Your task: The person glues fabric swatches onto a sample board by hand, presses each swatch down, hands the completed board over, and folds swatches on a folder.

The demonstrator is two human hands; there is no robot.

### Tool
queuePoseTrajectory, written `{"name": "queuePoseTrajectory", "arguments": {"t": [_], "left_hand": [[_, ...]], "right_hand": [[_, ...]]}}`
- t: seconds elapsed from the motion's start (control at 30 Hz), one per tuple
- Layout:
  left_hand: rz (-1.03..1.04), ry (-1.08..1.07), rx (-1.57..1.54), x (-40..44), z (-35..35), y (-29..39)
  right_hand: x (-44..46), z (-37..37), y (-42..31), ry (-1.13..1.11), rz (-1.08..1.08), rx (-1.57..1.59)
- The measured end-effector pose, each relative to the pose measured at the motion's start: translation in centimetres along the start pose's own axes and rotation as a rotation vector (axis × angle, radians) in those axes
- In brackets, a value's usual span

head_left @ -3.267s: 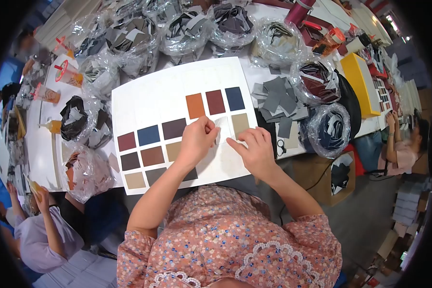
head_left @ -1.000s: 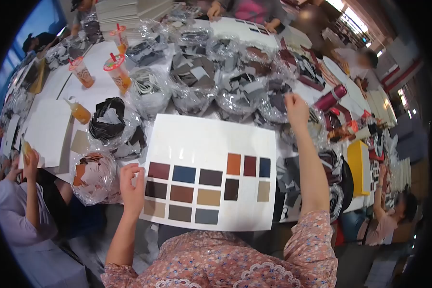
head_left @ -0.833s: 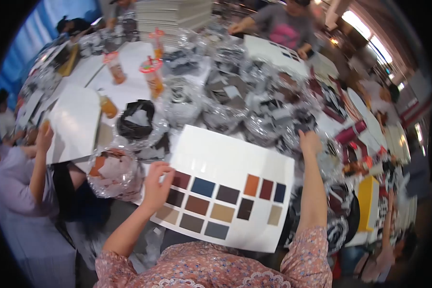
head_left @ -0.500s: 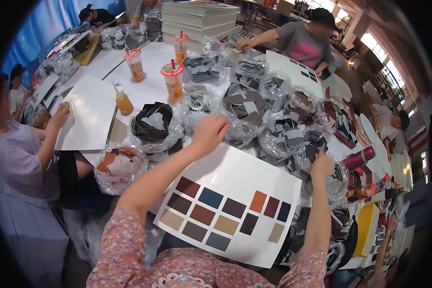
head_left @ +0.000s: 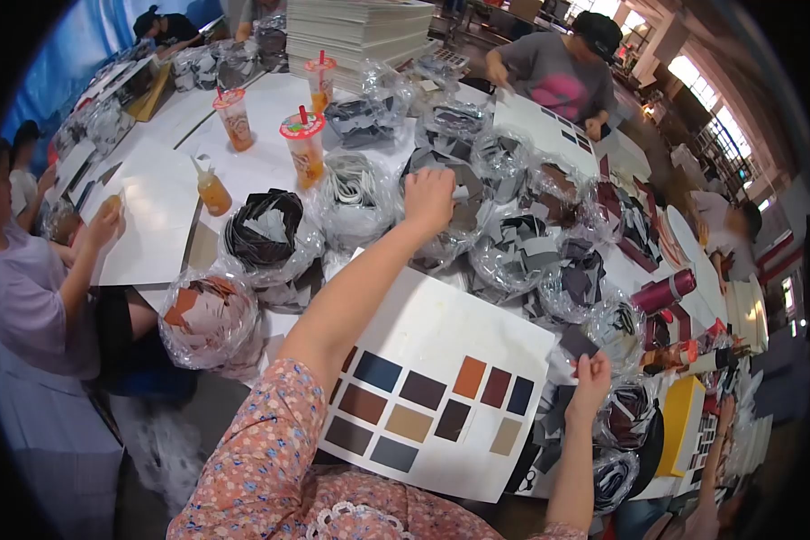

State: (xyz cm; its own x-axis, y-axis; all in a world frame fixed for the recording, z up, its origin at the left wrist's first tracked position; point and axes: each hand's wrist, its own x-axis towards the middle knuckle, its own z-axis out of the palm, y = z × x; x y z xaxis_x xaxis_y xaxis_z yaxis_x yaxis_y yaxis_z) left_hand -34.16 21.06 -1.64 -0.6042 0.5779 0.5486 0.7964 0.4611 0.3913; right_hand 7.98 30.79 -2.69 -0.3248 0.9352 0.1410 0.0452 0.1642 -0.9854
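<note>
On my lap and the table edge rests a white board bearing rows of coloured swatches in brown, blue, tan, orange, red and grey. My left hand reaches over it to a plastic bag of grey swatches; the fingers are bent down together at the pieces, and what they grip is hidden. To the right of the board, my right hand pinches a small dark grey swatch between thumb and fingers. Nearby lies a bag of dark grey swatches.
Several more swatch bags crowd the table, including one of black pieces and one of orange-brown pieces. Drink cups, a squeeze bottle, a maroon flask and a stack of boards stand around. Other people work nearby.
My left hand has moved right and forward onto the grey swatch bag. My right hand has drawn down from the dark grey bag with a dark grey swatch in its fingers.
</note>
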Motion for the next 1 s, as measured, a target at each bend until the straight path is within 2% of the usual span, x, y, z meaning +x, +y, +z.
{"name": "queuePoseTrajectory", "arguments": {"t": [0.07,0.17,0.23,0.33,0.4,0.43,0.47,0.53,0.57,0.63,0.7,0.73,0.9,1.0], "left_hand": [[0.005,0.000,-0.041,0.8,-0.2,0.3],[-0.026,0.173,-0.353,1.6,-0.8,0.7],[-0.241,0.160,-0.588,1.3,-3.3,1.4],[-0.335,0.114,-0.930,-2.5,-8.7,1.4],[-0.455,-0.177,-0.965,-7.5,-14.6,1.0],[-0.457,-0.134,-1.064,-11.1,-15.5,-0.4],[-0.615,-0.214,-0.983,-14.0,-19.2,0.4],[-0.647,-0.193,-0.941,-21.0,-21.5,-2.8],[-0.830,-0.214,-0.888,-24.0,-23.1,-3.4],[-0.856,-0.197,-0.884,-30.5,-23.8,-5.5],[-1.036,-0.230,-0.971,-35.2,-23.6,-6.3],[-1.081,-0.189,-1.125,-36.3,-23.2,-5.8],[-0.978,-0.102,-1.079,-33.9,-22.0,-4.7],[-0.926,-0.076,-0.950,-33.5,-21.4,-4.4]], "right_hand": [[-1.9,-1.3,1.4,-0.028,0.095,0.070],[-4.8,-2.1,1.4,-0.038,0.172,0.276],[-6.4,-1.3,-1.0,-0.017,0.222,0.369],[-8.0,-2.9,-0.1,-0.070,0.191,0.364],[-10.3,-3.0,-1.3,-0.081,0.263,0.323],[-11.3,-3.2,-1.5,-0.105,0.302,0.303],[-12.5,-4.1,-0.4,-0.117,0.321,0.283],[-15.0,-6.4,2.4,-0.178,0.384,0.232],[-16.0,-6.9,2.8,-0.189,0.415,0.215],[-17.4,-6.0,2.5,-0.063,0.539,0.329],[-18.2,-5.5,2.8,-0.016,0.593,0.410],[-18.0,-5.5,3.4,-0.032,0.583,0.433],[-15.1,-3.0,2.8,-0.013,0.490,0.395],[-15.1,-3.9,1.8,-0.093,0.329,0.272]]}}
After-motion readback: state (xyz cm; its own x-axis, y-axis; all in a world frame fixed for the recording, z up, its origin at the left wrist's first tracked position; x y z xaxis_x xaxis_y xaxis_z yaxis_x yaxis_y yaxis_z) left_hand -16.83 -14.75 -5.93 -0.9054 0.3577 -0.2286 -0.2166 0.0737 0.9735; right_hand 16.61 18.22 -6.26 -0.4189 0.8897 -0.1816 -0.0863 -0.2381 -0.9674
